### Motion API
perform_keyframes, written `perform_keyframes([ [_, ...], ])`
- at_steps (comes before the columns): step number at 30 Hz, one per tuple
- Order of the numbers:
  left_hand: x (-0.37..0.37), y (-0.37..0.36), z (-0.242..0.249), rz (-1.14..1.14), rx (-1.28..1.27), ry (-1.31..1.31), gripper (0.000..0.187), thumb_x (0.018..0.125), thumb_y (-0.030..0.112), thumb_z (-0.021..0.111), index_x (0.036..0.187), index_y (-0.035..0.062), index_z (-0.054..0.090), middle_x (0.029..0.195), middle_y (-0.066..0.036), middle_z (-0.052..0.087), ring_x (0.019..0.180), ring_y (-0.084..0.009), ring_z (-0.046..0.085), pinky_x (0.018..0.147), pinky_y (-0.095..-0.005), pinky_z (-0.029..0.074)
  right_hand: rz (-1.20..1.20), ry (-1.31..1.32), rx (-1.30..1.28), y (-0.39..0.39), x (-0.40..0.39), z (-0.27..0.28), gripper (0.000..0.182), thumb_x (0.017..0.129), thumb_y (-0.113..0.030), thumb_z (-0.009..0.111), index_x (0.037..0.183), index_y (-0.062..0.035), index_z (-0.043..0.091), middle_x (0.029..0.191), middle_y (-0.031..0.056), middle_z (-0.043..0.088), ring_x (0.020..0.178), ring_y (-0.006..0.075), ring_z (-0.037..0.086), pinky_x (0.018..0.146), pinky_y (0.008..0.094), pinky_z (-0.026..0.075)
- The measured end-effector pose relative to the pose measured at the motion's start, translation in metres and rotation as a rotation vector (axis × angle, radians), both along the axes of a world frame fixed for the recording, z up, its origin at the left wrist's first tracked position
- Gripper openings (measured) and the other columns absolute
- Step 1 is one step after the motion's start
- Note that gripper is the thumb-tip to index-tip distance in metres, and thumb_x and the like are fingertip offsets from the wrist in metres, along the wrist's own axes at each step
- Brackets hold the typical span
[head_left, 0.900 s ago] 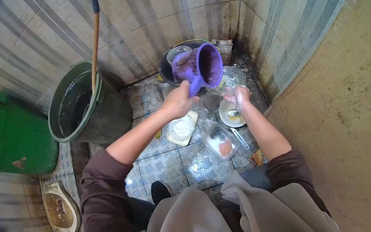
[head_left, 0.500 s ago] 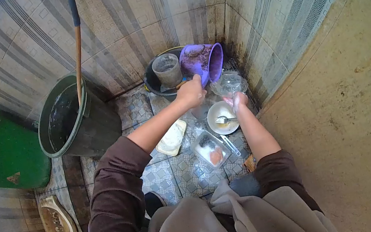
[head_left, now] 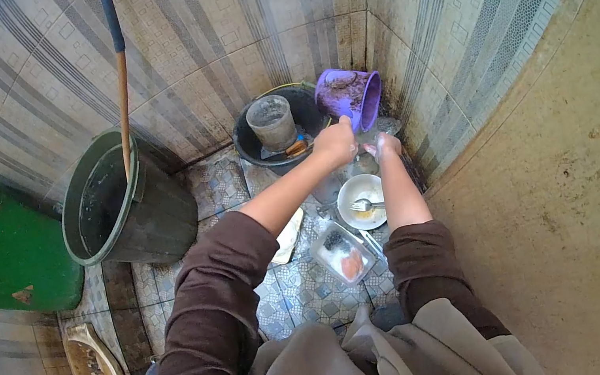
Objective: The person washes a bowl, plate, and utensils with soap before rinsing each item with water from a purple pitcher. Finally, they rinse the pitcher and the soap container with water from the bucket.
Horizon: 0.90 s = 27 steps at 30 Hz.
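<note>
The left grip (head_left: 336, 143) holds a tilted purple dipper (head_left: 349, 98) near the right grip (head_left: 386, 145), beyond a white bowl (head_left: 366, 184)

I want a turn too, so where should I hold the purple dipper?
Probably best by the dipper's handle, coming from the near side, as the left hand does. The dipper is tipped on its side, mouth turned to the right, and its handle points towards the person. The handle is slim enough to wrap a hand around; the round, dark-stained body is much wider.

Plastic dipper (head_left: 346, 92), rough with grime – shiny metal fork (head_left: 366, 206), smooth bowl (head_left: 366, 184) – glossy floor tiles (head_left: 304, 290)
</note>
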<state>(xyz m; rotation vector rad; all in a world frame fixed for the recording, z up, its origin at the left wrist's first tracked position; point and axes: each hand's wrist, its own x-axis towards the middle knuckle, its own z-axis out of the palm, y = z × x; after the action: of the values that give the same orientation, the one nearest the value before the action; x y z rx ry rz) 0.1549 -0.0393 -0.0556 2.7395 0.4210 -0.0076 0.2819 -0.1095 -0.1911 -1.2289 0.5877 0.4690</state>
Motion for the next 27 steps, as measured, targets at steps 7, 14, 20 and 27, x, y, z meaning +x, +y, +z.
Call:
perform_keyframes([
  [7, -0.004, -0.010, -0.004, 0.008, 0.026, -0.053, 0.029, 0.069, 0.014, 0.055, 0.085, -0.0019, 0.038, 0.076, -0.023, 0.055, 0.073, -0.0366, 0.054, 0.063, -0.0438, 0.042, -0.114, 0.175, 0.254, 0.004, 0.001, -0.033, 0.022, 0.076, -0.003, 0.037, 0.090, 0.0117, 0.041, 0.082, 0.0252, 0.050, 0.063, 0.0356, 0.056, 0.051, 0.0386, 0.052],
  [14, -0.015, 0.014, -0.011, 0.078, 0.007, -0.187, 0.030, 0.070, 0.013, 0.055, 0.086, -0.0008, 0.035, 0.074, -0.023, 0.054, 0.071, -0.0375, 0.053, 0.062, -0.0452, 0.041, -0.020, 0.471, 0.853, -0.021, -0.003, -0.055, 0.036, 0.083, -0.023, 0.031, 0.092, 0.0090, 0.045, 0.088, 0.0227, 0.052, 0.080, 0.0350, 0.053, 0.055, 0.0295, 0.053],
  [20, -0.037, 0.059, -0.009, 0.229, -0.177, -0.482, 0.033, 0.075, 0.023, 0.054, 0.086, 0.0011, 0.032, 0.071, -0.020, 0.053, 0.065, -0.0346, 0.054, 0.057, -0.0412, 0.040, -0.079, 0.616, 0.844, -0.023, -0.032, -0.027, 0.034, 0.082, -0.022, 0.033, 0.087, 0.0096, 0.044, 0.084, 0.0218, 0.053, 0.080, 0.0336, 0.054, 0.055, 0.0285, 0.054],
  [27, -0.158, 0.096, 0.064, 0.484, -0.970, -0.470, 0.027, 0.075, 0.032, 0.056, 0.082, 0.0114, 0.040, 0.065, 0.002, 0.043, 0.043, -0.0068, 0.036, 0.037, -0.0202, 0.031, 0.300, -0.178, 0.290, -0.008, -0.109, -0.023, 0.019, 0.078, -0.005, 0.041, 0.094, 0.0056, 0.039, 0.092, 0.0211, 0.053, 0.071, 0.0326, 0.058, 0.058, 0.0336, 0.051],
])
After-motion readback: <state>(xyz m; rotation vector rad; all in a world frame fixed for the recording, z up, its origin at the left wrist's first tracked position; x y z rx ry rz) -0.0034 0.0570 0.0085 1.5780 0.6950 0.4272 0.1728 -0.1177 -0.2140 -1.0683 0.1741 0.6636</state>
